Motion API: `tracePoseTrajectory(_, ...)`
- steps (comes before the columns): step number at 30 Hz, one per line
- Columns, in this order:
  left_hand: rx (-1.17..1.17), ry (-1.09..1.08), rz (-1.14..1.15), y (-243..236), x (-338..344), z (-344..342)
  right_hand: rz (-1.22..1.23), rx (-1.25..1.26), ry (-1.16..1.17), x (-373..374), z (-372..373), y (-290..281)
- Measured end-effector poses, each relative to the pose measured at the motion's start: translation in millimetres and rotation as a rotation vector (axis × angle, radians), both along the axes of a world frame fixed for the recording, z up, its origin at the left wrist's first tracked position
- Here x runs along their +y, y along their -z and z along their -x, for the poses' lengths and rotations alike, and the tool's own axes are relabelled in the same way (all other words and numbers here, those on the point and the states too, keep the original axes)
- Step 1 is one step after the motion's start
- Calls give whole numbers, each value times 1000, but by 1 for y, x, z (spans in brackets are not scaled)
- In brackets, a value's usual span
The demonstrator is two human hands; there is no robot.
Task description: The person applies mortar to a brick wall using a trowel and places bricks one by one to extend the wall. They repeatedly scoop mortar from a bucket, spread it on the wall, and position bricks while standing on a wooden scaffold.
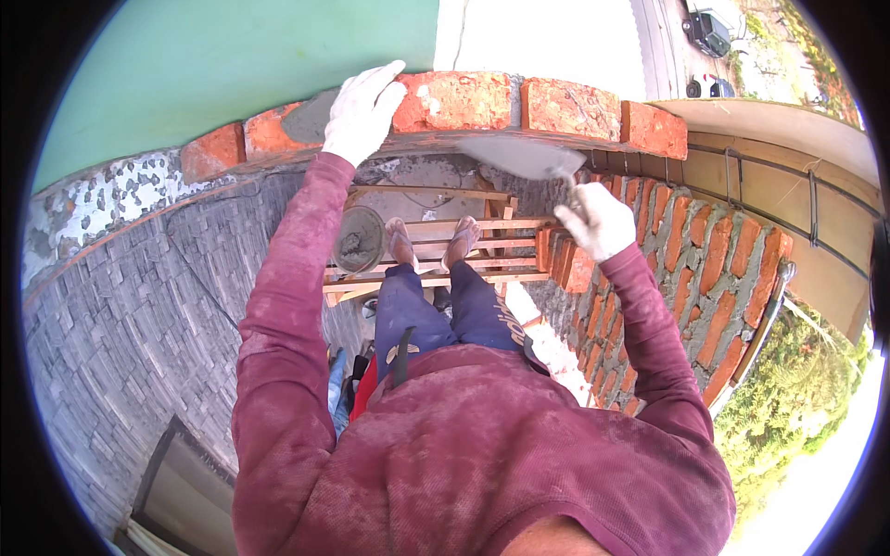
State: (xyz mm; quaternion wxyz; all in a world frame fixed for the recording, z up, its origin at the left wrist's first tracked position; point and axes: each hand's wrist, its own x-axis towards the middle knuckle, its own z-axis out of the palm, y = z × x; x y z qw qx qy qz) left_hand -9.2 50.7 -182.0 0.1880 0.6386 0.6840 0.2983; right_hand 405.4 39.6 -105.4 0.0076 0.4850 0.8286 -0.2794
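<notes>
My left hand (pixel 362 113), in a white glove, lies over the top of a brick course, fingers stretched out. It is beside a red brick (pixel 454 102) and a patch of grey mortar (pixel 312 119). My right hand (pixel 598 222), also gloved, is closed round the handle of a trowel (pixel 524 157). The trowel's blade, slightly blurred, is just on my side of the course, below the bricks. Farther right in the row sit another brick (pixel 570 108) and an end brick (pixel 654 130).
I stand on a wooden slatted platform (pixel 519 276) with a round bucket of mortar (pixel 360 239) by my feet. Loose bricks (pixel 568 265) are stacked at its right. A brick wall (pixel 705 278) and metal rebar (pixel 814 208) are on the right; grey stone-patterned cladding (pixel 139 306) is on the left.
</notes>
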Motion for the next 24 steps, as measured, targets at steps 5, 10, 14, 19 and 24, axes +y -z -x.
tracePoseTrajectory(5,346,467,70,12,14,-40,-49,-249,-166,-10,37,75)
tracePoseTrajectory(10,556,479,151,22,0,-67,97,-459,61,41,56,82)
tracePoseTrajectory(14,603,416,196,16,-8,-80,13,-452,113,32,-55,56)
tracePoseTrajectory(19,463,380,188,6,-17,-122,-199,-383,114,35,-52,-69)
tracePoseTrajectory(24,521,312,280,11,-14,-153,-232,-386,289,159,47,-3)
